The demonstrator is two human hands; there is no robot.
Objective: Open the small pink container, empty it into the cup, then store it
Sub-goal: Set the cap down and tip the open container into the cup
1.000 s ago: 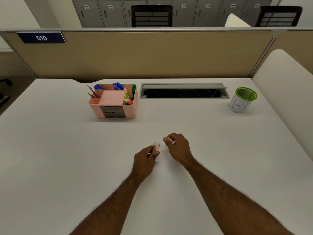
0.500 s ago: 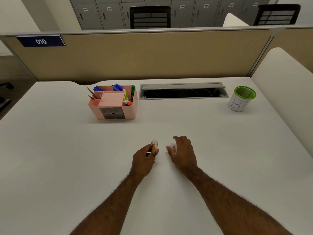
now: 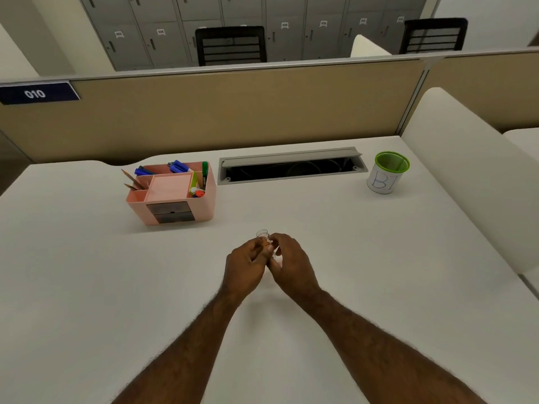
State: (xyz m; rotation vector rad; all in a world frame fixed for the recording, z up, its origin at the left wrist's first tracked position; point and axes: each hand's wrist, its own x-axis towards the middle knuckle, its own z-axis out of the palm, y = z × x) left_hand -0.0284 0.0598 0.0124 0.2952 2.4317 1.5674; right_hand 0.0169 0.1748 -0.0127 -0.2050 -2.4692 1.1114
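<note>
The desk (image 3: 87, 287) is plain white, the organizer (image 3: 172, 196) pink with dark drawers, blue pens (image 3: 178, 167) and a green marker (image 3: 204, 174). The cup (image 3: 386, 176) is white, green-rimmed, lettered blue. The divider (image 3: 233, 112) is tan.

a: what's on the desk (image 3: 87, 287) at the back left?
b: a pink organizer (image 3: 172, 193), with blue markers (image 3: 175, 167), a green marker (image 3: 205, 170) and pencils (image 3: 132, 180) standing in its compartments, and dark drawers (image 3: 171, 212) in its front.
a: and just right of it?
b: a grey cable tray (image 3: 291, 167) set in the desk, lid up, dark inside.
a: behind?
b: a tan partition (image 3: 233, 112) with a blue sign (image 3: 36, 93) reading 010. past it, two black chairs (image 3: 230, 45), one of them far right, and grey lockers (image 3: 151, 36).
</note>
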